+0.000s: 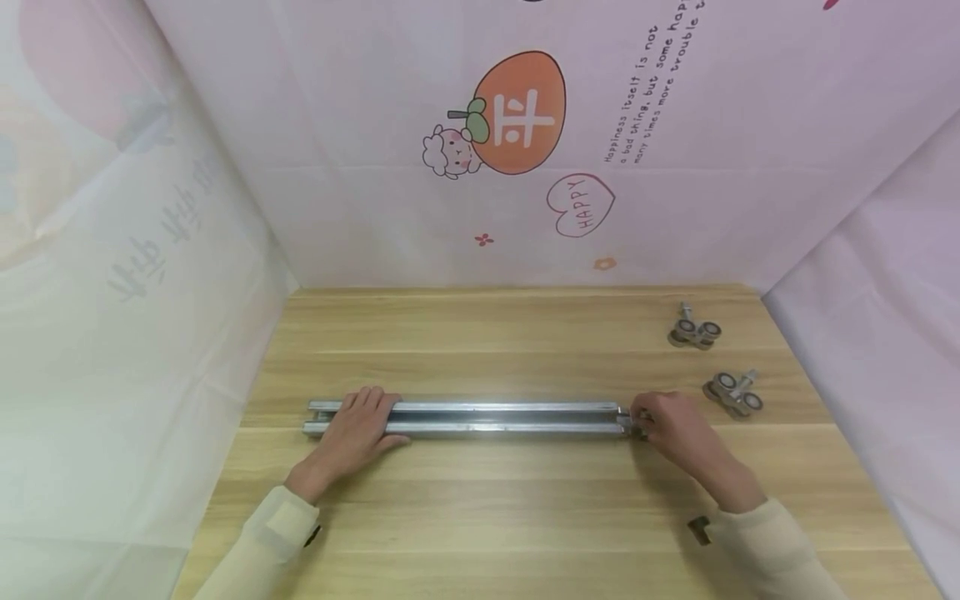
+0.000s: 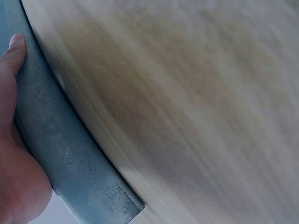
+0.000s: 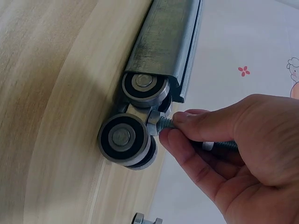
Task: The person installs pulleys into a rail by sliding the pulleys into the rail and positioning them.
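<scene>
A metal rail (image 1: 480,418) with a slot along its top lies across the wooden table. My left hand (image 1: 363,427) grips it near its left end; in the left wrist view the thumb of that hand (image 2: 18,154) lies along the rail's side (image 2: 70,135). At the right end, my right hand (image 1: 678,433) pinches the threaded bolt (image 3: 166,124) of a roller trolley (image 3: 122,136) between thumb and fingers. One pair of its wheels (image 3: 145,86) sits at the rail's end opening (image 3: 156,51); the other pair is outside.
Two more roller trolleys lie on the table (image 1: 480,517) at the right, one farther back (image 1: 694,332) and one nearer (image 1: 733,395). Printed cloth (image 1: 375,225) hangs behind the table, with pale cloth at both sides.
</scene>
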Motion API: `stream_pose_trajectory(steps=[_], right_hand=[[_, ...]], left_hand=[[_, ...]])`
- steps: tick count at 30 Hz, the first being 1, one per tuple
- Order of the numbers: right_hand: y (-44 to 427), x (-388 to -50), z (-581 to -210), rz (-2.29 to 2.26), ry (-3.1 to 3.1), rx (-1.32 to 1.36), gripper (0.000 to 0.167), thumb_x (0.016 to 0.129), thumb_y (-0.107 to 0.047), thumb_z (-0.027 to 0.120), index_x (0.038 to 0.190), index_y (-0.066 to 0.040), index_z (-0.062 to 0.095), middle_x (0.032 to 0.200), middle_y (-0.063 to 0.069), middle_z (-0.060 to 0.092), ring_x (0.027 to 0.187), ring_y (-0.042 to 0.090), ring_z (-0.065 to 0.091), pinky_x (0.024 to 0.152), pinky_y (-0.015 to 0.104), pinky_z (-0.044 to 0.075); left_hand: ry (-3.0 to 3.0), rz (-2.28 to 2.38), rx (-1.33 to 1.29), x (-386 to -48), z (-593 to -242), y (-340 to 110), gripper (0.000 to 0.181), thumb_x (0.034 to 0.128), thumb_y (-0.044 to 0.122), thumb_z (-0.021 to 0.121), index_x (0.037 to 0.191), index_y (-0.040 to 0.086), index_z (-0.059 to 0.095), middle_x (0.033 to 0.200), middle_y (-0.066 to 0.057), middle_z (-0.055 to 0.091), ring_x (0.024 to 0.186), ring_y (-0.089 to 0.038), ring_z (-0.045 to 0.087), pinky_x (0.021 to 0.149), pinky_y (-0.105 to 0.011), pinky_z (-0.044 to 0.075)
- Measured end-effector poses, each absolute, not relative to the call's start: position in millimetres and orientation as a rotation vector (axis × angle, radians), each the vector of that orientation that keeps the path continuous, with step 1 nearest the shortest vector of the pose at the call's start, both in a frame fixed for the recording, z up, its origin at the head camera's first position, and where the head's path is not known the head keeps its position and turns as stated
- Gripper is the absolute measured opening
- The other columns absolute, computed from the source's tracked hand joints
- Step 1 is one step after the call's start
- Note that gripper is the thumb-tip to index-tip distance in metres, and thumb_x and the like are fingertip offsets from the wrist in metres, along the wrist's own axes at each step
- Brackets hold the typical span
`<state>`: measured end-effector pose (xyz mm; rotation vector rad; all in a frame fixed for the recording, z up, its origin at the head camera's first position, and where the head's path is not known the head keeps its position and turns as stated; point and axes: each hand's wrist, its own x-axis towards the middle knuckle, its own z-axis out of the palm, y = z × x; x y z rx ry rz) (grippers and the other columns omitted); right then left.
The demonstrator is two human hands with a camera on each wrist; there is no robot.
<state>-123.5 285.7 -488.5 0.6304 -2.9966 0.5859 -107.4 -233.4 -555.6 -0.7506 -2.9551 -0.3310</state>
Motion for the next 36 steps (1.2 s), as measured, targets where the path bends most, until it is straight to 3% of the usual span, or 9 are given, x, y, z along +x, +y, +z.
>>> stream_pose_trajectory(steps=[16,36], right_hand=[[286.0,-119.5,-490.5,0.637,-2.944,0.678,0.02,0.079,0.016,0.074,0.085,-0.003,0.075,0.084,0.009,0.077,0.073,0.022,0.071,0.066,0.04,0.061],[274.1,-122.0,-493.3,0.626,-2.896,0.76,0.019,0.079,0.013,0.078,0.089,-0.003,0.077,0.087,0.008,0.078,0.077,0.023,0.073,0.069,0.04,0.062]], left_hand=[[-2.932,-0.33,-0.758,-107.0,-557.3,-232.2,0.067,0.0951,0.051,0.076,0.139,0.005,0.057,0.112,-0.008,0.057,0.103,-0.027,0.051,0.093,-0.048,0.044],[-3.001,-0.341,-0.713,-105.4,-554.8,-232.8,0.068,0.0981,0.056,0.07,0.143,0.007,0.055,0.115,-0.008,0.057,0.107,-0.026,0.05,0.099,-0.048,0.044]])
